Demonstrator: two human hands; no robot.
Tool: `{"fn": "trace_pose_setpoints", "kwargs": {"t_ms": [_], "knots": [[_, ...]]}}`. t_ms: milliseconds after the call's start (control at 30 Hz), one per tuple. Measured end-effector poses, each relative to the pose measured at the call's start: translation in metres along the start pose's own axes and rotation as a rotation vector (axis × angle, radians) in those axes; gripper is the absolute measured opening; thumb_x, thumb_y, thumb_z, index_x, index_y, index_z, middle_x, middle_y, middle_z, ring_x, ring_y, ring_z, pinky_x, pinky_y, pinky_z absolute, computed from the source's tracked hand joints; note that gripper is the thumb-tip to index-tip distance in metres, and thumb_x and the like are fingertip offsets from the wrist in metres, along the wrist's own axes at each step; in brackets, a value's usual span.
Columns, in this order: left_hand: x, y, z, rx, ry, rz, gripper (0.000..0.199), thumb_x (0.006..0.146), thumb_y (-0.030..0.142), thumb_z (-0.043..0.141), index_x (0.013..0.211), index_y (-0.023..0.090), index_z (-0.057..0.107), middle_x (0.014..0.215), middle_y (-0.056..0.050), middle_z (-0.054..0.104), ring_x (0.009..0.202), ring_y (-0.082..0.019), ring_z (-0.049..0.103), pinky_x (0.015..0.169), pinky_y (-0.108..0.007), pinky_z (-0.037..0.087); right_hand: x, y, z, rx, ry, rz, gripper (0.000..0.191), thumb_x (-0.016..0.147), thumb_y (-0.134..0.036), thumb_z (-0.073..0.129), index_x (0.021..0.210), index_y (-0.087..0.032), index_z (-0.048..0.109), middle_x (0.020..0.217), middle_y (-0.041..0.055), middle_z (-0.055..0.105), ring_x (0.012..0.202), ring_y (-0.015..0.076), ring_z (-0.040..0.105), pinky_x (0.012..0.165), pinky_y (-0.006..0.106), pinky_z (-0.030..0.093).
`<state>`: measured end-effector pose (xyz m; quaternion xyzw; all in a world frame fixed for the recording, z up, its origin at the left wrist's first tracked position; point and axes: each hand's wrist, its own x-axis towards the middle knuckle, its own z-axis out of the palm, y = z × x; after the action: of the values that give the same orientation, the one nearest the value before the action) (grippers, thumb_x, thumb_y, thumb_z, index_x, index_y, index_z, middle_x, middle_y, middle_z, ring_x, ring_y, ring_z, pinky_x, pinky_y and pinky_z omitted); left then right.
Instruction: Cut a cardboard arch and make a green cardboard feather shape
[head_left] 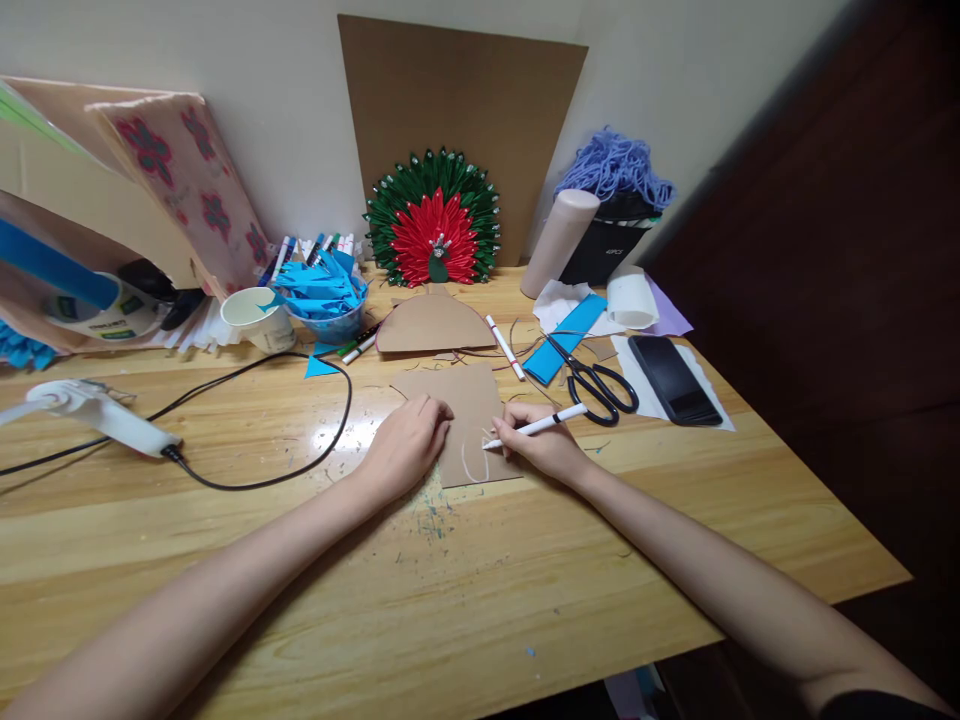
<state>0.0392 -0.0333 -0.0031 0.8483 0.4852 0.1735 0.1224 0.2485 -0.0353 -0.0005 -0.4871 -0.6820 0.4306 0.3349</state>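
Pinching a white marker [534, 428], the right hand [546, 442] tips a pale U-shaped line [466, 467] on plain brown cardboard [469, 398] lying on the table [337, 600], the half-curled left hand [411, 437] resting there, a black box [598, 256] behind reading "40PCS".

The wooden tabletop [262, 640] is moderately lit in a warm tone, apparently from above, and a white patch of glare is thrown back from it just beside the left hand [409, 437]. Soft shadows are cast along the inner sides of both forearms [247, 575]. The dark panel [847, 290] at the right is sunk in gloom, its detail largely lost. Shapes are stretched and tilted toward the edges, and fine print on the pale cup [262, 328] is blurred beyond reading
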Motion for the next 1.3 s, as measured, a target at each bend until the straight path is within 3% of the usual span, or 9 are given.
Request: {"fn": "trace_pose_setpoints", "kwargs": {"t_ms": [167, 400, 500, 967, 1200, 1300], "knots": [[0.0002, 0.0008, -0.0011, 0.003, -0.014, 0.0, 0.016, 0.089, 0.023, 0.038, 0.097, 0.017, 0.051, 0.09, -0.007, 0.059, 0.08, -0.019, 0.056, 0.068, -0.031, 0.043, -0.0002, -0.0017, 0.0, 0.008, 0.035, 0.0, 0.034, 0.083, -0.033, 0.052, 0.052, -0.019, 0.047, 0.047, -0.0014, 0.056, 0.051, 0.0137, 0.057, 0.052, 0.024, 0.041], [-0.0009, 0.0005, -0.0006, 0.024, 0.003, 0.003, 0.015, 0.089, 0.023, 0.039, 0.096, 0.016, 0.051, 0.088, -0.006, 0.059, 0.078, -0.019, 0.056, 0.067, -0.031, 0.043, -0.0008, -0.0003, -0.0001, 0.034, -0.064, 0.042, 0.032, 0.081, -0.03, 0.055, 0.052, -0.018, 0.048, 0.047, -0.0004, 0.058, 0.046, 0.0125, 0.055, 0.046, 0.022, 0.039], [-0.0006, -0.0001, -0.0001, 0.03, 0.007, 0.007, 0.015, 0.09, 0.023, 0.039, 0.096, 0.016, 0.051, 0.088, -0.006, 0.059, 0.077, -0.019, 0.055, 0.066, -0.03, 0.043, -0.0005, 0.0011, -0.0002, 0.065, -0.033, 0.042, 0.032, 0.081, -0.031, 0.055, 0.053, -0.018, 0.047, 0.047, -0.0009, 0.057, 0.048, 0.0128, 0.056, 0.049, 0.022, 0.041], [-0.0002, 0.0, 0.0002, 0.002, 0.004, 0.004, 0.014, 0.089, 0.022, 0.04, 0.096, 0.017, 0.051, 0.089, -0.006, 0.059, 0.078, -0.018, 0.055, 0.066, -0.03, 0.043, -0.0001, -0.0006, -0.0015, -0.055, -0.064, 0.007, 0.033, 0.079, -0.024, 0.056, 0.048, -0.018, 0.046, 0.045, -0.0006, 0.057, 0.044, 0.0111, 0.053, 0.045, 0.021, 0.036], [0.0001, 0.0003, -0.0005, 0.005, -0.001, -0.001, 0.014, 0.089, 0.022, 0.039, 0.095, 0.017, 0.051, 0.088, -0.006, 0.059, 0.078, -0.019, 0.056, 0.066, -0.031, 0.043, -0.0004, 0.0019, -0.001, 0.051, -0.081, 0.021, 0.035, 0.079, -0.032, 0.058, 0.049, -0.018, 0.046, 0.044, -0.0004, 0.057, 0.044, 0.0122, 0.055, 0.045, 0.022, 0.039], [-0.0001, -0.0001, -0.0006, -0.012, -0.003, -0.002, 0.014, 0.089, 0.022, 0.039, 0.095, 0.017, 0.051, 0.089, -0.006, 0.059, 0.08, -0.019, 0.056, 0.068, -0.031, 0.043, 0.0033, 0.0045, -0.0007, 0.224, -0.019, 0.055, 0.033, 0.081, -0.039, 0.056, 0.056, -0.019, 0.046, 0.046, -0.0022, 0.057, 0.043, 0.0114, 0.054, 0.044, 0.022, 0.04]]}}
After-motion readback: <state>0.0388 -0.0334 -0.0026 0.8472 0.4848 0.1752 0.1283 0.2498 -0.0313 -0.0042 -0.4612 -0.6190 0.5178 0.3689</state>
